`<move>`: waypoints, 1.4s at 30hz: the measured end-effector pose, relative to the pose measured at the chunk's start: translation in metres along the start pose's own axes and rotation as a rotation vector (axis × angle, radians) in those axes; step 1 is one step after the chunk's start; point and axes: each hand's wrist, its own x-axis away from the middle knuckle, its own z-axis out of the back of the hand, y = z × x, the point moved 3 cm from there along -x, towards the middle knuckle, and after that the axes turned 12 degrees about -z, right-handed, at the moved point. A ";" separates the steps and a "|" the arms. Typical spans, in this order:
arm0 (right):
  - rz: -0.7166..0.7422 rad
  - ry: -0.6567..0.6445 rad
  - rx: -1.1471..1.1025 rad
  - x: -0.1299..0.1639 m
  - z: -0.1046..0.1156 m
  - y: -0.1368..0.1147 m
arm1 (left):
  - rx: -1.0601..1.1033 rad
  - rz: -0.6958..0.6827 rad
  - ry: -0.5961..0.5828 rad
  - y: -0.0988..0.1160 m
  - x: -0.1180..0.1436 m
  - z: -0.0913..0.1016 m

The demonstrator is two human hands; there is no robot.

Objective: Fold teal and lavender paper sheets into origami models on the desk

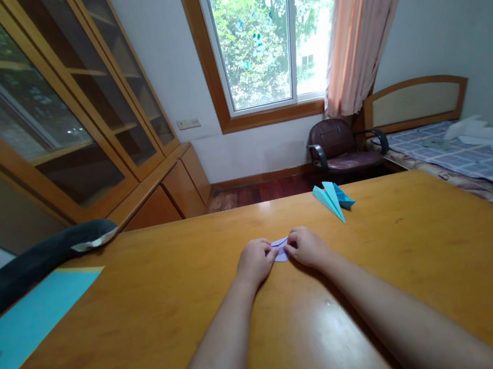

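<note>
A small folded piece of lilac paper [281,248] lies on the wooden table [153,303], mostly covered by my hands. My left hand [255,260] pinches its left side and my right hand [306,246] pinches its right side, fingers curled on the paper. A folded turquoise paper plane [332,197] rests on the table just beyond and to the right of my right hand.
A stack of blue and yellow paper sheets [27,322] lies at the table's left edge, with a dark plush toy [27,267] across it. Past the table stand a glass-door cabinet [72,113], a dark red armchair [342,145] and a bed [485,161].
</note>
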 end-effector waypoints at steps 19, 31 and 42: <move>0.196 -0.070 0.148 0.013 0.005 -0.019 | -0.050 -0.062 -0.011 0.008 0.003 -0.001; 0.058 -0.077 0.143 0.005 0.017 -0.003 | 0.026 -0.151 -0.094 0.003 0.006 0.007; 0.113 -0.030 0.126 0.010 0.015 -0.008 | 0.001 -0.122 -0.104 0.015 0.009 0.017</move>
